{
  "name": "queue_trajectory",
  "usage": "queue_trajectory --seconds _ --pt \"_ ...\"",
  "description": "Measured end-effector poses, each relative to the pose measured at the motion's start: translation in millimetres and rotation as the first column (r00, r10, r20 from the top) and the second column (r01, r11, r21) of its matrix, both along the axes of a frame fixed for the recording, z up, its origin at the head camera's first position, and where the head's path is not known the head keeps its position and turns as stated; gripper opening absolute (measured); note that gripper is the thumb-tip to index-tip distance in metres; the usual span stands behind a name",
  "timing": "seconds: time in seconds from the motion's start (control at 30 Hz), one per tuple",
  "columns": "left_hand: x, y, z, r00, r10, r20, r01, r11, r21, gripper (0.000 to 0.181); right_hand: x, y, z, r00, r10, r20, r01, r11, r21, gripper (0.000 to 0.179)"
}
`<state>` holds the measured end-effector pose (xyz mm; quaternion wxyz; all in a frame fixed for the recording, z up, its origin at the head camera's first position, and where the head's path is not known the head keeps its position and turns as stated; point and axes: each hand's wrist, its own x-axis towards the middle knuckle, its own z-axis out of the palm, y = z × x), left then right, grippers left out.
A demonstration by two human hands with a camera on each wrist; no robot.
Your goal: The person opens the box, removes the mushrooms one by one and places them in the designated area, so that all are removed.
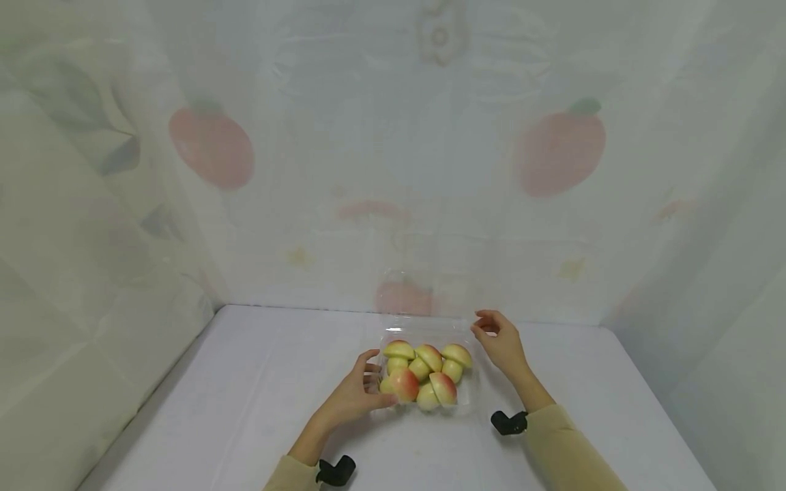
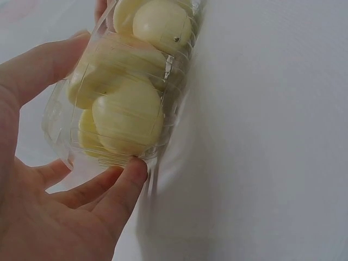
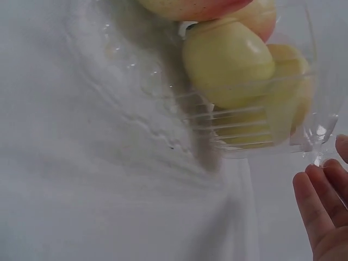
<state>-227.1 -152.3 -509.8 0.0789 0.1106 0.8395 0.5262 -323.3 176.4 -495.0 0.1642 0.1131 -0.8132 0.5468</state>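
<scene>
A clear plastic box (image 1: 468, 399) stands on the table, holding several yellow mushroom-shaped pieces (image 1: 443, 387) with red-tinged caps. Its transparent lid (image 1: 393, 293) stands raised at the back, hard to make out against the backdrop. My left hand (image 1: 356, 392) grips the box's left side; in the left wrist view the thumb is at the upper rim and fingertips (image 2: 137, 167) touch the lower edge. At the far right corner is my right hand (image 1: 500, 344), fingers bent. In the right wrist view its thumb and fingertips (image 3: 304, 187) meet at a clear plastic corner.
The white-covered table (image 1: 245, 409) extends on both sides of the box. Behind it hangs a pale curtain (image 1: 393, 157) printed with red fruit, and more sheeting (image 1: 74, 273) closes in the sides. Black wrist mounts (image 1: 336, 470) stick out from both wrists.
</scene>
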Motion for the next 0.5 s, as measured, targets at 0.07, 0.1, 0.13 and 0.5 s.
queue_trajectory --seconds 0.07,0.1,0.13,0.5 --pt "0.1 0.3 -0.2 1.000 -0.002 -0.002 0.002 1.000 0.000 0.104 -0.1 0 -2.7 1.000 -0.005 0.007 0.005 1.000 0.022 0.034" --pt "0.2 0.5 -0.3 1.000 -0.001 -0.002 0.001 1.000 -0.002 0.103 0.1 1 -3.9 1.000 -0.008 0.009 0.007 0.999 0.032 0.035" --pt "0.2 0.7 -0.4 1.000 -0.002 -0.001 0.002 1.000 -0.003 0.103 0.3 1 -5.1 1.000 -0.009 0.012 0.009 0.999 0.042 0.036" --pt "1.0 2.4 1.4 1.000 -0.011 0.004 0.011 1.000 -0.009 0.104 4.4 3 -12.1 0.996 0.048 0.072 -0.050 0.998 0.026 0.048"
